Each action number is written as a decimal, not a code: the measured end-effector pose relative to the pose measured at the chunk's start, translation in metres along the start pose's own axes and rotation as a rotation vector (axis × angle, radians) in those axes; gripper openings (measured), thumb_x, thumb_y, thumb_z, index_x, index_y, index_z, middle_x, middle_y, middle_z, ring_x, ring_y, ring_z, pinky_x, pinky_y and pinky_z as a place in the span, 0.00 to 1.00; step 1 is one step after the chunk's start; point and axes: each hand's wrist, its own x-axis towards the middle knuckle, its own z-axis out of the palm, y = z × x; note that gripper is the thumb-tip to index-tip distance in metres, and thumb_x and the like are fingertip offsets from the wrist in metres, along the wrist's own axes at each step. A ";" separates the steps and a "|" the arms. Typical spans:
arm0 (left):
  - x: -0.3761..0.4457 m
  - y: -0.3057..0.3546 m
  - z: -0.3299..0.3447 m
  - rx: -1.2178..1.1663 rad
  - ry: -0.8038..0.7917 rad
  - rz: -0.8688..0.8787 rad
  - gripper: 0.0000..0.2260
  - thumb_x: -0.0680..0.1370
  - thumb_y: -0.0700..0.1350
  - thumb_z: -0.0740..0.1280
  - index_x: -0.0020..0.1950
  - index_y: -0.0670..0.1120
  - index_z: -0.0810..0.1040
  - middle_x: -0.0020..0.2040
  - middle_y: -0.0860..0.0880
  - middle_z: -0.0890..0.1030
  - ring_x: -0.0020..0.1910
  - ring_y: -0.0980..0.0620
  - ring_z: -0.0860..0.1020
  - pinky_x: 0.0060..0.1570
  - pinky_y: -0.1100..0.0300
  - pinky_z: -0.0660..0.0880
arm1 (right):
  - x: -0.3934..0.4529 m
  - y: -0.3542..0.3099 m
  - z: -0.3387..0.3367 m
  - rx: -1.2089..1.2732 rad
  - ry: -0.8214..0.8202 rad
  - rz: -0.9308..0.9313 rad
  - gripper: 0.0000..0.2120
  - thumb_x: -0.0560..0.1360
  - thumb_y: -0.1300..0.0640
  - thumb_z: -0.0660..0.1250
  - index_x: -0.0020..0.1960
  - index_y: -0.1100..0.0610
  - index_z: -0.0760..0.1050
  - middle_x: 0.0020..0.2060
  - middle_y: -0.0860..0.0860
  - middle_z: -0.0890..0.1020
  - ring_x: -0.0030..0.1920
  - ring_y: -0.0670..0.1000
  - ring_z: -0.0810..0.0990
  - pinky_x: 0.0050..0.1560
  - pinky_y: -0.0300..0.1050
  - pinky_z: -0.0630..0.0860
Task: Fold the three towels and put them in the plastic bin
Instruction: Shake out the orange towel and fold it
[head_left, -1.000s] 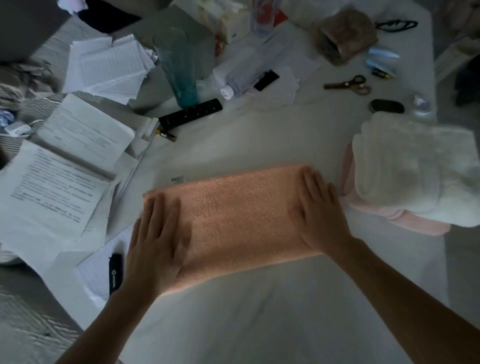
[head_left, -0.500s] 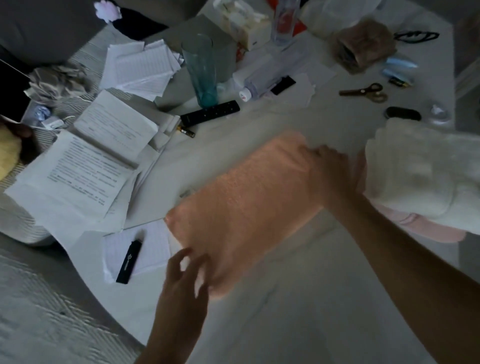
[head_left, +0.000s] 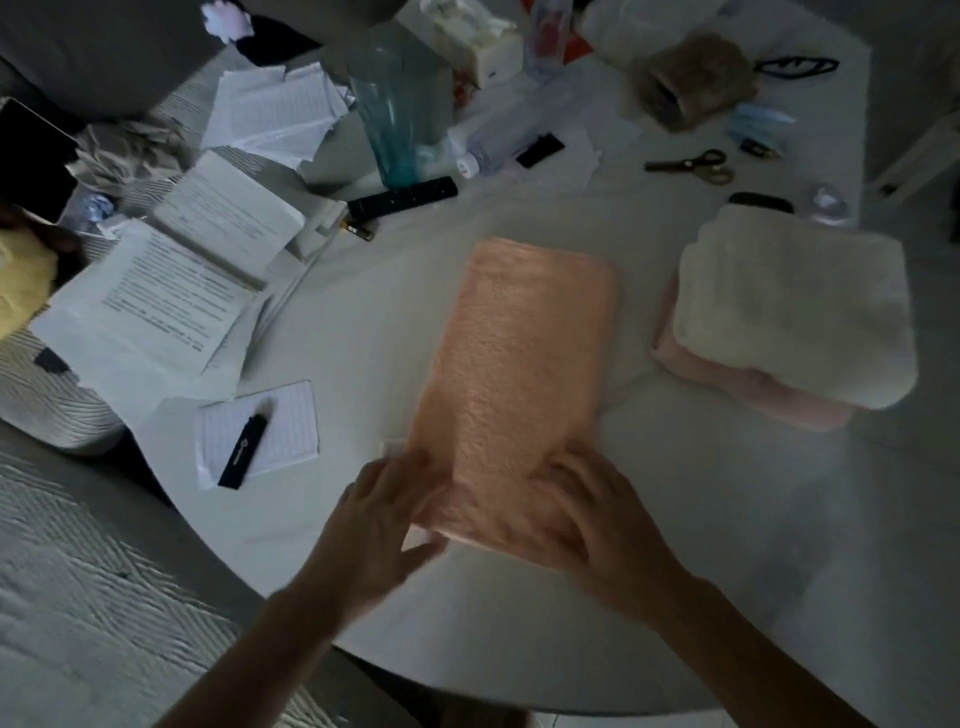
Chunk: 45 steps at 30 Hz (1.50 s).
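- On the white table (head_left: 649, 597), near its front edge, an orange towel (head_left: 519, 374) lies folded into a long strip running away from the person, its near end between the two hands.
- The left hand (head_left: 379, 525) is at the towel's near left corner, fingers spread against the edge and thumb close beside it; it touches the cloth, but whether it is pinching it I cannot tell.
- The right hand (head_left: 597, 514) lies on top of the towel's near right corner, fingers flat and pressing down on the cloth, not closed around it.
- To the right of the strip, apart from it, a white towel (head_left: 789, 306) sits folded on top of a pink towel (head_left: 748, 395).
- Left of the orange towel lie a small notepad (head_left: 291, 415) with a black pen-like object (head_left: 244, 447) on it, and stacked papers (head_left: 171, 301).
- Beyond the towel's far end are a remote control (head_left: 402, 197), a teal glass (head_left: 395, 114) and scissors (head_left: 691, 165).
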 end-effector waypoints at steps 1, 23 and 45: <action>-0.003 -0.002 0.003 0.001 -0.015 0.024 0.33 0.69 0.54 0.78 0.71 0.53 0.70 0.70 0.43 0.74 0.62 0.41 0.76 0.53 0.46 0.80 | -0.006 0.004 -0.001 0.012 -0.026 -0.037 0.28 0.73 0.42 0.69 0.68 0.55 0.74 0.70 0.53 0.71 0.76 0.54 0.63 0.72 0.50 0.64; -0.084 0.063 0.023 -0.440 0.355 -0.006 0.15 0.76 0.59 0.68 0.51 0.49 0.84 0.46 0.57 0.86 0.44 0.61 0.83 0.59 0.62 0.77 | -0.085 0.000 -0.031 -0.019 -0.034 -0.392 0.09 0.77 0.52 0.63 0.51 0.53 0.79 0.54 0.47 0.81 0.60 0.51 0.79 0.64 0.50 0.68; 0.138 -0.031 -0.027 -0.399 0.291 -0.388 0.04 0.77 0.49 0.71 0.45 0.57 0.77 0.44 0.57 0.78 0.42 0.58 0.80 0.43 0.63 0.74 | 0.127 0.030 -0.032 0.360 0.291 0.657 0.07 0.73 0.52 0.67 0.49 0.53 0.74 0.45 0.49 0.78 0.46 0.50 0.77 0.44 0.44 0.69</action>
